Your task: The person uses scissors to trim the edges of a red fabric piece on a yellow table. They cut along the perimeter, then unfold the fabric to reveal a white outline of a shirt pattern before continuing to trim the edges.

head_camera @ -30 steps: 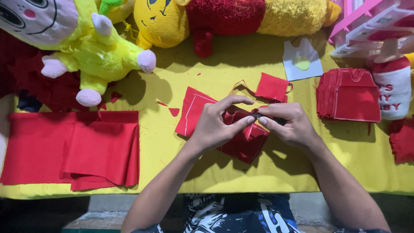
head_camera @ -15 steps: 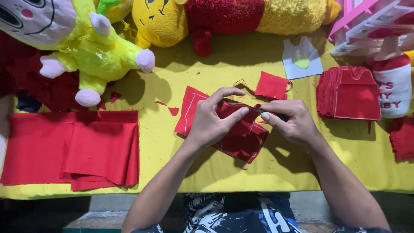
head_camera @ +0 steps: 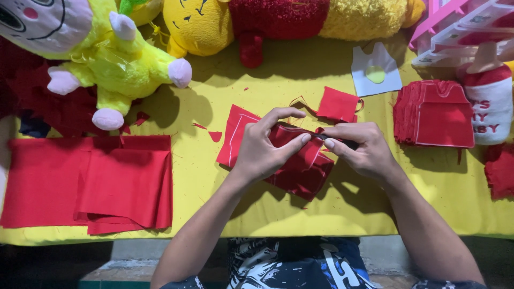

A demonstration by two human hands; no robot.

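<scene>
My left hand pinches the top edge of a red fabric piece that hangs down over the yellow table cover. My right hand grips a dark tool, probably scissors, at the same edge of the fabric, fingertips almost touching those of the left. A small red cut square lies just beyond the hands. More red fabric with a white chalk line sits under my left hand.
Folded red cloth lies at the left. A stack of cut red shirt shapes sits at the right, beside a white paper template and a plush bottle. Plush toys line the far edge. Pink rack at top right.
Both hands have shifted slightly right along the fabric edge, and the red piece hangs a bit lower and more unfolded. Everything else is still.
</scene>
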